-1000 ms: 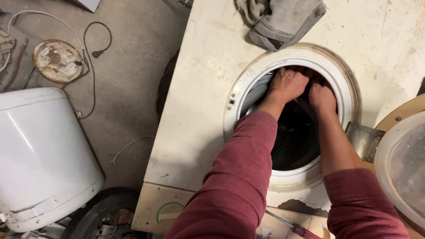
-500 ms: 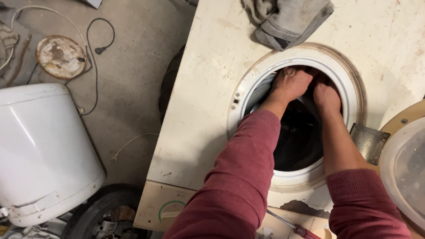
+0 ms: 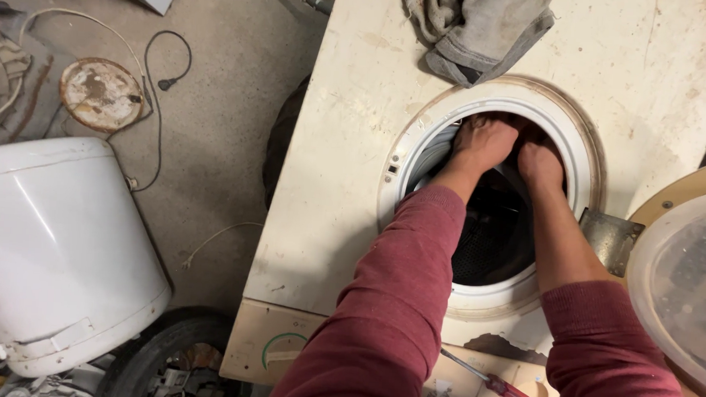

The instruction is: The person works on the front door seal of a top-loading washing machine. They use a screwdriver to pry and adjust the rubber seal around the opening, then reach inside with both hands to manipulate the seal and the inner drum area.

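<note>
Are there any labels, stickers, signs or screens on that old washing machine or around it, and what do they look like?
No screens, signs or packages.
Control panel: beige strip at the machine's near edge, with a green arc marking around a round dial spot.
Stickers: small pale rectangles on that panel beside the red-handled screwdriver, print too small to make out.

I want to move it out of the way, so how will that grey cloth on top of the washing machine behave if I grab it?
The grey cloth lies crumpled in soft folds on the washing machine, so it will probably be floppy and sag from any grip. It looks thick and stained, perhaps a bit heavy for a rag. It should not roll or break, though a loose end may drag.
</note>
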